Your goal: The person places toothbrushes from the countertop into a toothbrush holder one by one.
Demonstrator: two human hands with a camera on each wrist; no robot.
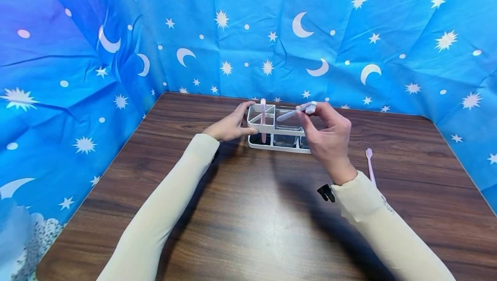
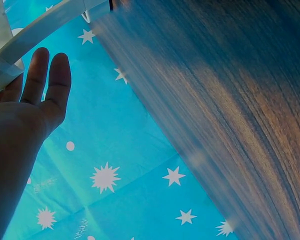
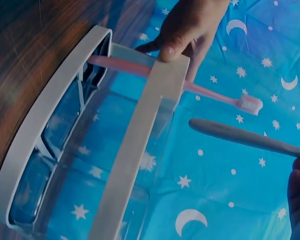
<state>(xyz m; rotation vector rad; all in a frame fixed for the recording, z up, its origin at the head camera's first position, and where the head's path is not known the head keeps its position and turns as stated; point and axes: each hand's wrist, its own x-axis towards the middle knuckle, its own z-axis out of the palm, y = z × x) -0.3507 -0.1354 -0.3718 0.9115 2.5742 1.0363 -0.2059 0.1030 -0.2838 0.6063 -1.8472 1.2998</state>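
A white toothbrush holder (image 1: 279, 130) with clear cups stands at the middle of the table's far side. My left hand (image 1: 231, 126) grips its left end, thumb at the front; in the right wrist view that thumb presses the corner of the upper frame (image 3: 135, 130). One pink toothbrush (image 3: 212, 93) stands in the left divided section, bristles up. Above the holder, my right hand (image 1: 330, 140) pinches a pale bluish-grey toothbrush (image 3: 240, 135) near its head. This toothbrush is tilted, its handle end pointing left and down, apart from the holder.
Another pink toothbrush (image 1: 370, 164) lies on the wooden table (image 1: 248, 220) to the right, partly hidden by the right sleeve. Behind the table's far edge hangs a blue cloth (image 1: 248, 43) with stars and moons. A black clip (image 1: 325, 193) sits at the right cuff.
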